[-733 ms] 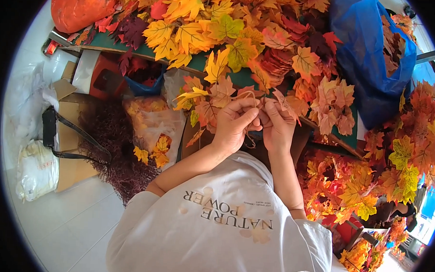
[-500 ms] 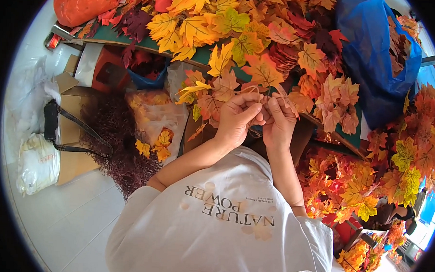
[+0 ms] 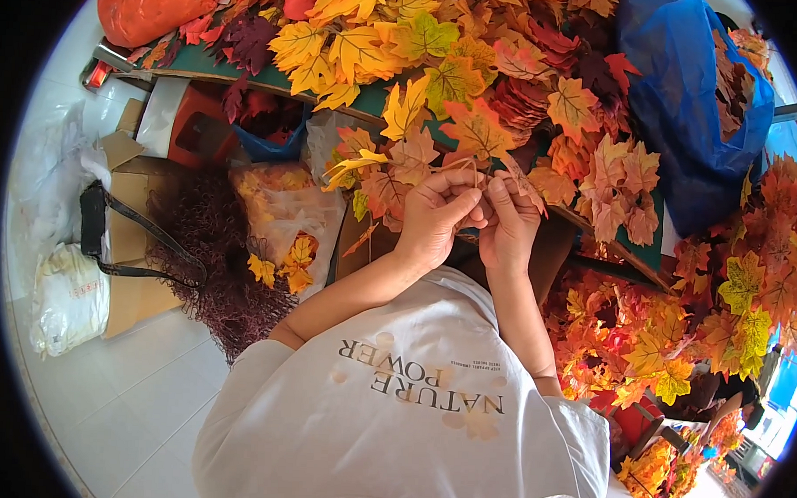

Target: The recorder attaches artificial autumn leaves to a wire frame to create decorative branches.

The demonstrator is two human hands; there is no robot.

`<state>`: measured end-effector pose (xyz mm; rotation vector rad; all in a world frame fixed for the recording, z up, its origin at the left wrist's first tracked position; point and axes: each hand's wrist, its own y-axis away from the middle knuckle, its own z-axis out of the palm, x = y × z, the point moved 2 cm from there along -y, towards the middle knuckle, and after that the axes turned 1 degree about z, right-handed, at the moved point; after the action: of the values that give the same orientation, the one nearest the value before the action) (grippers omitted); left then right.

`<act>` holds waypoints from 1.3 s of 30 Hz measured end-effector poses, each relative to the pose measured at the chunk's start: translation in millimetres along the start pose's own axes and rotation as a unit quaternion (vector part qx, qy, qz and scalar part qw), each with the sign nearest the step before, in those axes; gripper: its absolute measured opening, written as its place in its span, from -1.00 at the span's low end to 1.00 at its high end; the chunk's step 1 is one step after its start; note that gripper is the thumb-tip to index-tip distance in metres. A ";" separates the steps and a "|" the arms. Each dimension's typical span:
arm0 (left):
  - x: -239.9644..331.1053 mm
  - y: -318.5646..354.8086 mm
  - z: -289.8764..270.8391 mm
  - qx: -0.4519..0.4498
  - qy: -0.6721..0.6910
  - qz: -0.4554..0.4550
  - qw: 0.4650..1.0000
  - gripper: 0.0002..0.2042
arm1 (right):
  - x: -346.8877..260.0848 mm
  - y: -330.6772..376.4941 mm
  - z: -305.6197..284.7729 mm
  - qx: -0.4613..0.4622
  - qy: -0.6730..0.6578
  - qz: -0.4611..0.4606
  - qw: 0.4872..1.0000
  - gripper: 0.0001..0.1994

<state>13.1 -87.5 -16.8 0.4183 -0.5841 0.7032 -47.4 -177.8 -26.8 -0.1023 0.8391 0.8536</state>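
Observation:
My left hand (image 3: 433, 217) and my right hand (image 3: 508, 225) meet in front of my chest, fingertips pinched together on a sprig of orange and tan artificial maple leaves (image 3: 410, 162). The sprig fans out up and left from my fingers. Its thin stem is mostly hidden between my fingers. Right behind the sprig lies a green table (image 3: 203, 62) heaped with loose yellow, orange and red leaves (image 3: 397, 38).
A blue plastic bag (image 3: 684, 110) of leaves sits at the right of the table, an orange bag (image 3: 148, 8) at its far left. Below the table are a cardboard box with a black strap (image 3: 127, 239), a dark red bushy bundle (image 3: 214, 260), white bags (image 3: 68, 294) and more leaf garlands (image 3: 667, 346) on the right.
Both hands stay pinched on the sprig and have worked it slightly; the view has shifted a little, with the leaves now spread more to the upper left.

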 end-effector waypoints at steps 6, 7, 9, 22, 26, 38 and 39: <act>-2.0 -1.8 -1.2 -0.008 -0.012 -0.001 1.000 -0.83 | -0.5 0.6 0.1 -0.007 -0.052 0.028 0.998 -0.88; -2.0 -1.8 -0.7 -0.008 -0.012 -0.001 1.000 -0.83 | -0.4 0.8 -0.1 -0.007 -0.052 0.029 0.998 -0.88; -2.5 -1.5 -0.1 -0.007 -0.009 -0.005 1.000 -0.83 | -1.3 1.6 0.7 -0.010 -0.045 0.026 0.999 -0.89; 0.7 -2.8 -10.0 -0.013 0.020 0.020 1.000 -0.88 | 0.7 10.5 6.0 -0.015 0.182 -0.089 0.979 -0.86; 15.3 0.7 -19.5 -0.023 0.039 0.034 0.998 -0.90 | 13.4 20.3 14.1 -0.104 0.210 -0.143 0.962 -0.79; 38.1 49.0 -40.2 0.105 -0.002 0.177 0.979 -0.80 | 16.6 48.4 37.8 -0.258 0.741 -0.362 0.503 -0.61; 36.1 55.6 -45.4 0.114 -0.155 0.228 0.954 -0.79 | 15.9 50.5 39.5 -0.270 0.765 -0.354 0.466 -0.72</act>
<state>12.4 -7.2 -19.8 0.6252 -0.9162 1.1674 -52.9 -118.2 1.2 -1.9213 1.9155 -0.0980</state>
